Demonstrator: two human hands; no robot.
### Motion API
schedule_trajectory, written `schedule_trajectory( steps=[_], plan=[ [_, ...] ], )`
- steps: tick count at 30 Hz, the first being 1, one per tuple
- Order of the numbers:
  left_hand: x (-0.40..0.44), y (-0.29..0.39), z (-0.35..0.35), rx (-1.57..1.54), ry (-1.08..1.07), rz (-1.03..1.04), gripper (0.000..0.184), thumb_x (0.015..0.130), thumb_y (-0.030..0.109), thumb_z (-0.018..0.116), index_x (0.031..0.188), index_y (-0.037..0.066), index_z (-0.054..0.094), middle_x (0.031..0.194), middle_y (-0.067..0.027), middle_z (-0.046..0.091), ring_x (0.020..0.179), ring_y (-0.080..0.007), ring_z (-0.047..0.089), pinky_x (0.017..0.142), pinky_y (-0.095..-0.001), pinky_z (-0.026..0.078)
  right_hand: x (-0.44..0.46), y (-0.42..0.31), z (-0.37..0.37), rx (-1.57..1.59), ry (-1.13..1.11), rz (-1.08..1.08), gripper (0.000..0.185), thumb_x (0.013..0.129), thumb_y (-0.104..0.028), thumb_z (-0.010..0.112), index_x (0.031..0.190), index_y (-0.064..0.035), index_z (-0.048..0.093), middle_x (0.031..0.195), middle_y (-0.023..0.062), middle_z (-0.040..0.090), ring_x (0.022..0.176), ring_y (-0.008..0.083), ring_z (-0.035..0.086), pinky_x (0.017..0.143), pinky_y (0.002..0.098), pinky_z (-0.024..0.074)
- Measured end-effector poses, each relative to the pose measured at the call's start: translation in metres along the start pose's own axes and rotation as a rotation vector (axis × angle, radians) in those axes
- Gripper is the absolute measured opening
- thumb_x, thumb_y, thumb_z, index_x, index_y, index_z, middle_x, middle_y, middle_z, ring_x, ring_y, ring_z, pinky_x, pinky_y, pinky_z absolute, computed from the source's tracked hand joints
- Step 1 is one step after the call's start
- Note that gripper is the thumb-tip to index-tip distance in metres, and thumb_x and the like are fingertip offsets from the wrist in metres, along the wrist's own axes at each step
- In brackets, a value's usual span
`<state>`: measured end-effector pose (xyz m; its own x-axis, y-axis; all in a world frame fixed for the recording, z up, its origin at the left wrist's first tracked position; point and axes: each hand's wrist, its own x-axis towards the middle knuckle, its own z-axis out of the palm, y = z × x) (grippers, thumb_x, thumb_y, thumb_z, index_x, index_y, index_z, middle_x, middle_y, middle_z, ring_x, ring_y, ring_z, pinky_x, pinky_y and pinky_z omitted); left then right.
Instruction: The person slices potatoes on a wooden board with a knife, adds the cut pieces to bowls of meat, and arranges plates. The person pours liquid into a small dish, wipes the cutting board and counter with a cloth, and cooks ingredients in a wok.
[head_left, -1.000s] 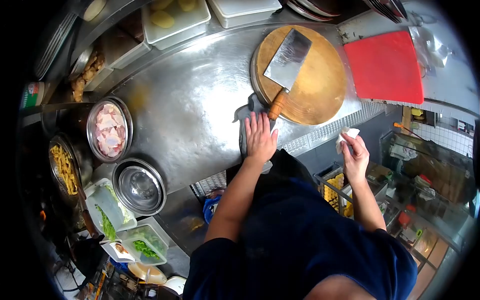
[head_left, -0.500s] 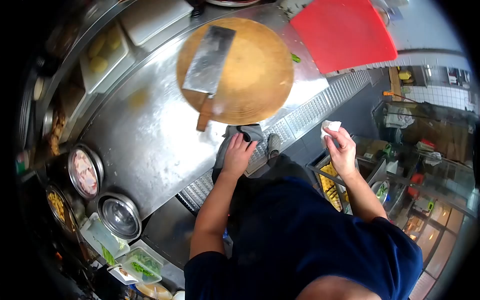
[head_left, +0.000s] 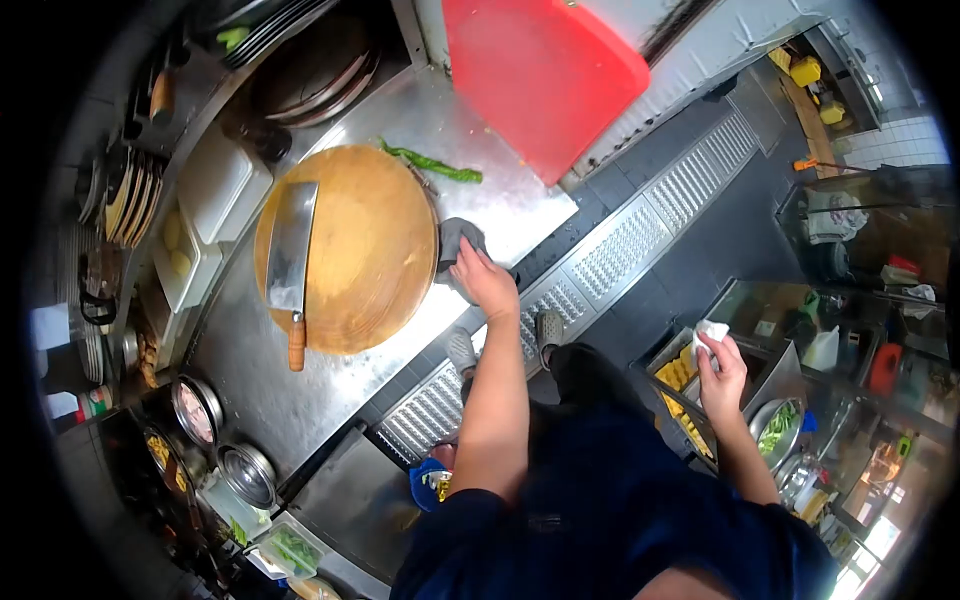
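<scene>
My left hand [head_left: 487,281] presses a dark grey cloth [head_left: 458,238] against the steel counter, right beside the edge of a round wooden chopping block [head_left: 375,250]. Its fingers are closed on the cloth. Across the block lies a cleaver [head_left: 291,245], its wooden handle jutting past the near rim. A long green chili pepper [head_left: 435,165] rests on the counter beyond the block. Off to the right, my right hand [head_left: 722,382] pinches a crumpled white tissue [head_left: 711,333] in the air, away from the counter.
A red cutting board [head_left: 545,85] stands at the counter's far end. Metal bowls [head_left: 247,475] and tubs of greens [head_left: 291,548] line the near left. Below the counter runs a floor drain grating [head_left: 620,240]. A glass-sided case [head_left: 870,250] is at right.
My left hand has slid the cloth along the counter to the block's far right side, near the pepper. The view has turned. My right hand still holds the tissue.
</scene>
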<state>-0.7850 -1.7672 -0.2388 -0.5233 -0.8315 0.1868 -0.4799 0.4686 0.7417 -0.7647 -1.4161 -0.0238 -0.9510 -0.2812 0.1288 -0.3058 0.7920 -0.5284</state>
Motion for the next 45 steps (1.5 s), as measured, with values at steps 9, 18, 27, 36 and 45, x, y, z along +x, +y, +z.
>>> schedule_trajectory(
  steps=[9, 18, 27, 36, 45],
  plan=[
    [0.055, 0.032, 0.064, 0.032, 0.035, 0.251, 0.040, 0.086, -0.004, 0.056, 0.126, -0.008, 0.059, 0.111, -0.0253, 0.063, 0.105, -0.0451, 0.054, 0.099, -0.0521, 0.041, -0.023, 0.037, -0.005, 0.093, -0.094, 0.194, 0.021, 0.088, 0.003, 0.068, 0.109, -0.0005, 0.073, 0.103, 0.0151, 0.069, 0.094, 0.0276, 0.068, 0.084, 0.0319, 0.0521],
    [0.055, 0.069, 0.090, 0.225, -0.211, 0.500, 0.045, 0.090, 0.015, 0.057, 0.131, -0.004, 0.056, 0.117, -0.0197, 0.063, 0.112, -0.0381, 0.057, 0.104, -0.0503, 0.038, -0.015, 0.032, 0.003, 0.054, -0.105, 0.182, 0.021, 0.089, 0.003, 0.068, 0.110, 0.0010, 0.072, 0.100, 0.0158, 0.068, 0.093, 0.0273, 0.068, 0.084, 0.0325, 0.0516],
    [-0.011, -0.048, -0.073, 0.275, -0.458, 0.712, 0.051, 0.084, 0.006, 0.056, 0.134, 0.002, 0.056, 0.134, -0.0196, 0.056, 0.136, -0.0392, 0.046, 0.119, -0.0501, 0.032, 0.023, -0.010, 0.040, 0.100, -0.275, -0.067, 0.026, 0.091, 0.008, 0.062, 0.115, 0.0023, 0.070, 0.107, 0.0150, 0.068, 0.099, 0.0259, 0.067, 0.087, 0.0323, 0.0509],
    [-0.044, -0.290, -0.350, 0.428, 0.094, 0.143, 0.043, 0.079, -0.007, 0.058, 0.121, -0.002, 0.062, 0.123, -0.0221, 0.061, 0.122, -0.0419, 0.054, 0.107, -0.0498, 0.043, 0.007, -0.162, 0.117, 0.101, -0.365, -0.334, 0.023, 0.090, 0.007, 0.064, 0.111, 0.0015, 0.072, 0.101, 0.0162, 0.067, 0.091, 0.0270, 0.067, 0.081, 0.0335, 0.0524],
    [0.085, -0.413, -0.444, 0.192, 0.981, -0.601, 0.035, 0.103, 0.007, 0.047, 0.131, -0.012, 0.055, 0.136, -0.0316, 0.054, 0.128, -0.0461, 0.050, 0.112, -0.0449, 0.039, -0.032, -0.278, 0.177, 0.074, -0.459, -0.414, 0.022, 0.088, 0.007, 0.066, 0.108, 0.0013, 0.072, 0.095, 0.0172, 0.067, 0.086, 0.0288, 0.068, 0.078, 0.0349, 0.0528]
  ],
)
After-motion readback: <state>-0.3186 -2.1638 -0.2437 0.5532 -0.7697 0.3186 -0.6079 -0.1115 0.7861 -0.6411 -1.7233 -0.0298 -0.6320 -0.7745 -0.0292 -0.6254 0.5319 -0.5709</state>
